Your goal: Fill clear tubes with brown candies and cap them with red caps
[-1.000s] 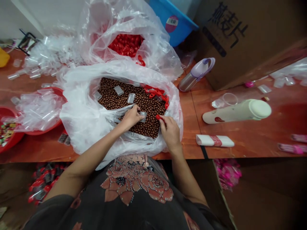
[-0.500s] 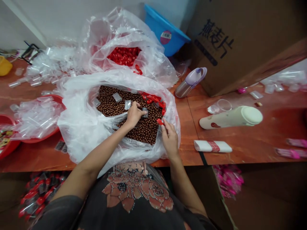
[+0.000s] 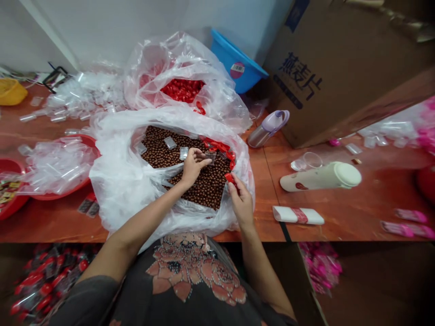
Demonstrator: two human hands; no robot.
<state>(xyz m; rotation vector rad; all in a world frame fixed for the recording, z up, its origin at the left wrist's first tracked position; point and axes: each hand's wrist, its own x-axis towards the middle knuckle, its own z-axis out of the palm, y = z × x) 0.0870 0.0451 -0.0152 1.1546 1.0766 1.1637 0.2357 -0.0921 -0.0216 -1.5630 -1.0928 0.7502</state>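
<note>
The left hand (image 3: 192, 170) has a small clear container (image 3: 210, 157) pinched at the thumb and fingertips, above the brown balls (image 3: 204, 191); whether anything is inside it I cannot tell. Just to the right, the right hand (image 3: 242, 199) grips a red cap (image 3: 229, 177) between thumb and fingers, over the right side of the same balls. These lie in a wide-open white plastic bag (image 3: 113, 176) on the counter (image 3: 265, 226), with a few more clear containers (image 3: 170, 142) resting on top and a cluster of loose red caps (image 3: 217, 146) along the far right edge. Just beyond, on the far side, a translucent bag (image 3: 217, 74) holds a mass of red caps, seen through its opening, and a blue basin (image 3: 238, 63) stands to its right. To the left, a red basin (image 3: 50, 196) is heaped with clear containers; at the left edge a second red basin (image 3: 13, 213) holds small wrapped pieces. Two red-capped containers (image 3: 89, 206) with dark contents lie nearer, between the first basin and the white bag. Far left, a heap of clear containers (image 3: 81, 93) spreads over the counter beside a yellow basket (image 3: 12, 92).
</note>
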